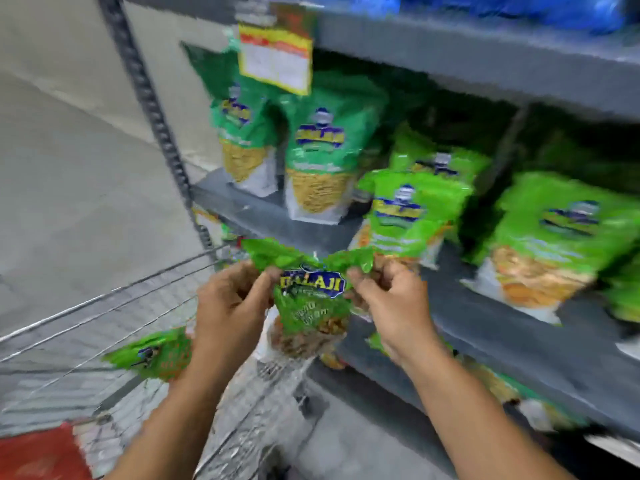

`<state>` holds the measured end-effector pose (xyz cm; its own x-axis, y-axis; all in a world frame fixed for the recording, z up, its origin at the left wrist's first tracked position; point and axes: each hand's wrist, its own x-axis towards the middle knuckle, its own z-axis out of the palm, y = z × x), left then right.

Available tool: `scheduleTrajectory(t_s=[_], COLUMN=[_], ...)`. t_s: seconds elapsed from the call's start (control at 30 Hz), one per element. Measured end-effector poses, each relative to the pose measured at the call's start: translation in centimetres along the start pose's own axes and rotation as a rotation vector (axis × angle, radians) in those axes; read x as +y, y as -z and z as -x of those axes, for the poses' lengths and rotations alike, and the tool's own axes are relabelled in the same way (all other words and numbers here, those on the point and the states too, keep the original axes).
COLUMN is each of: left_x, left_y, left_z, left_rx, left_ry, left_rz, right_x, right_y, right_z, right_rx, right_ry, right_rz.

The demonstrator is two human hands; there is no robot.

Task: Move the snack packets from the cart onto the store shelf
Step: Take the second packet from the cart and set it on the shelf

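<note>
Bare grey shelf (263,216) in front of the two left packets (318,161), open room there, more packets (540,244) crowd the right side, cart wires (114,306) block low left

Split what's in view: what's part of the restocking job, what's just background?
In the job:
- held green packet, gripped at its top corners by left hand and right hand
- another green packet in the cart
- wire cart
- grey store shelf

Background:
- packets already on the shelf
- yellow price tag
- blue packs on the top shelf
</note>
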<state>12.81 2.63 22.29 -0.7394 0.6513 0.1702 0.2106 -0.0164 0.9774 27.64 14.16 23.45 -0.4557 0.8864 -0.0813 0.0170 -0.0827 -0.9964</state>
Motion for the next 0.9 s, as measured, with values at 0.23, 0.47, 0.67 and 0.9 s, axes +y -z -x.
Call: scheduleTrajectory(t_s=[0.23, 0.47, 0.67, 0.9], left_x=[6.0, 7.9, 8.5, 8.1], left_y=[-14.8, -25.9, -28.6, -28.2], left_z=[1.9, 1.6, 2.1, 2.1], left_rx=[-0.333, -0.49, -0.554, -0.606], left_ry=[-0.175, -0.183, 0.057, 0.148], left_rz=[-0.061, -0.193, -0.067, 0.047], right_x=[-4.0, -2.5, -0.9, -0.1], right_y=[15.8, 24.0, 26.7, 26.7], right_z=[4.5, 2.5, 0.8, 0.5], right_rx=[0.336, 0.614, 0.628, 0.624], right_ry=[0.145, 0.15, 0.135, 0.126], right_rz=[-0.086, -0.024, -0.014, 0.027])
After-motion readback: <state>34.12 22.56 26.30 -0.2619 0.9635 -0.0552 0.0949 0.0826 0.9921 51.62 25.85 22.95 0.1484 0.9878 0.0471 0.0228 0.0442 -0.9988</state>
